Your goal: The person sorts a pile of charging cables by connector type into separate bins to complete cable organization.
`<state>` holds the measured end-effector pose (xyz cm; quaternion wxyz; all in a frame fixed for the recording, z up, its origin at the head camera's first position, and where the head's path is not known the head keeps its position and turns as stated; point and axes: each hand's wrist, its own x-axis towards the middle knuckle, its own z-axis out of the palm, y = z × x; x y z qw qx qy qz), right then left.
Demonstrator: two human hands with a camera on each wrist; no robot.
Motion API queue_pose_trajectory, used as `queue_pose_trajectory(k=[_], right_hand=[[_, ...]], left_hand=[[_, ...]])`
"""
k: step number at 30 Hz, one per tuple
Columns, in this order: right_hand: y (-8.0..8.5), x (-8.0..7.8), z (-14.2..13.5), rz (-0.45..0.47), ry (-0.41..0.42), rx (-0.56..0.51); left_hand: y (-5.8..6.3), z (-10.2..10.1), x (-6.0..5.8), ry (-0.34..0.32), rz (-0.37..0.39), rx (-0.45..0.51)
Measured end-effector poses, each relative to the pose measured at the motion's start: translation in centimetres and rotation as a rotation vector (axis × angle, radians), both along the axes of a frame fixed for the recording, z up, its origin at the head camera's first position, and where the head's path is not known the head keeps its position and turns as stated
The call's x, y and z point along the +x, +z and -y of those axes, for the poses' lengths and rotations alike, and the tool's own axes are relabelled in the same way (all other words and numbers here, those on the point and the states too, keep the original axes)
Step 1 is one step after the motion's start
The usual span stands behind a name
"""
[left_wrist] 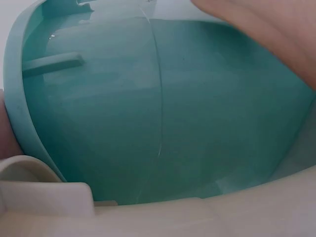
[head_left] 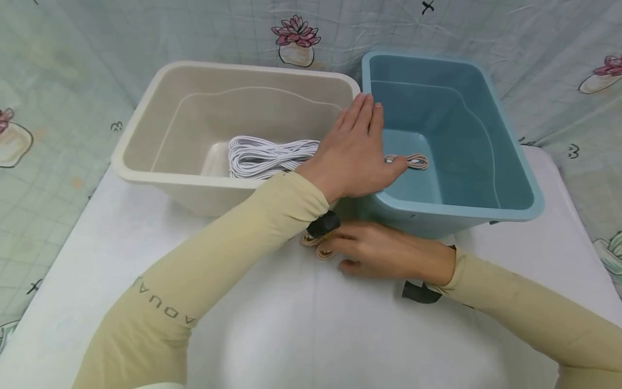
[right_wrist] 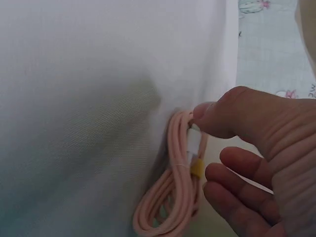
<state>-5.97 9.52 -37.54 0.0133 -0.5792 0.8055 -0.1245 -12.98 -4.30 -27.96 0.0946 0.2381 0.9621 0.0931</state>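
My left hand (head_left: 358, 156) lies flat with straight fingers across the meeting rims of a beige bin (head_left: 194, 178) and a blue bin (head_left: 527, 178). Below it on the white table, my right hand (head_left: 376, 249) pinches one end of a coiled pink cable (right_wrist: 180, 177). The thumb lies over that end in the right wrist view, and the other fingers curl beside the coil. A white plug (right_wrist: 193, 140) and a yellow tag (right_wrist: 198, 168) show on the cable. The left forearm partly hides the coil in the head view.
White coiled cable (head_left: 267, 156) lies in the beige bin. A small tan cable bundle (head_left: 417, 161) sits on the blue bin's floor. Patterned cloth (head_left: 233, 32) hangs behind both bins.
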Motion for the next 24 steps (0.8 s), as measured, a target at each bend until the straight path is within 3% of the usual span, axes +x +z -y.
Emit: queue_pose_trajectory(k=[7, 17, 24], right_hand=[[-1.1, -0.5, 0.2, -0.020, -0.024, 0.028], [-2.5, -0.6, 0.6, -0.055, -0.059, -0.045], [-2.6, -0.7, 0.9, -0.047, -0.054, -0.075]], left_hand=[[0.0, -0.1, -0.1, -0.002, 0.003, 0.003], [-0.1, -0.2, -0.2, -0.001, 0.002, -0.005], [-0.1, -0.2, -0.2, -0.002, -0.005, -0.012]])
